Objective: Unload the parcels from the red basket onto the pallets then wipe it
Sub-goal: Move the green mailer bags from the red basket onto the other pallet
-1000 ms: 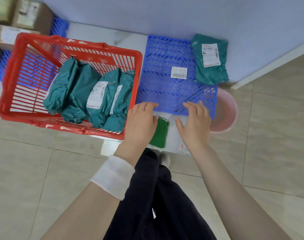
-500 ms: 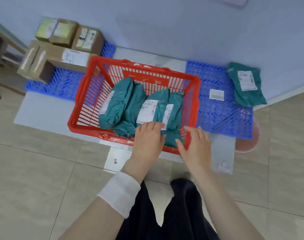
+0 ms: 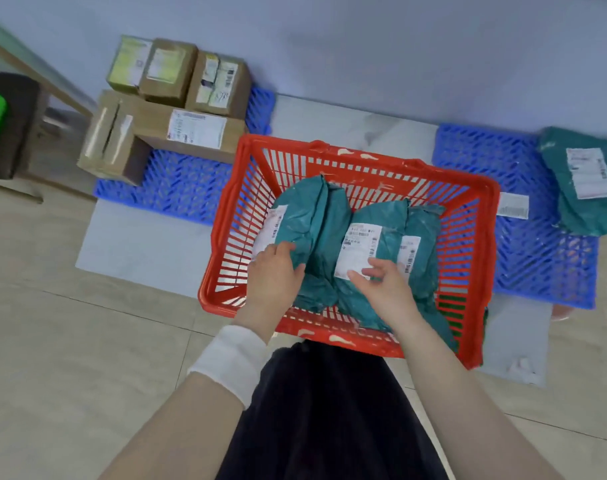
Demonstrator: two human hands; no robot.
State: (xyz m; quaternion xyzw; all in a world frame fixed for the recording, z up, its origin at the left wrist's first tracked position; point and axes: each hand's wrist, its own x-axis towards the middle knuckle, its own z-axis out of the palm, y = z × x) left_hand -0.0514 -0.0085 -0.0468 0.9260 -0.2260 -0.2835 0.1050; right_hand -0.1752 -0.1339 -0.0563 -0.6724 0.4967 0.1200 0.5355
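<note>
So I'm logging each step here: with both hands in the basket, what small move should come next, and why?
Probably close the left hand on the leftmost parcel and lift it out. Its fingers already rest on that parcel, the right hand is only touching the next one's label, and several parcels remain in the red basket.

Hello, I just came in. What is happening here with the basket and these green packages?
A person is unloading a red plastic basket that stands on the floor between two blue plastic pallets. Both hands are inside it: the left hand rests on the leftmost teal plastic mailer parcel, and the right hand touches the labelled parcel beside it. Neither parcel looks lifted yet. One teal parcel already lies on the right pallet; brown cardboard boxes sit on the left pallet.
</note>
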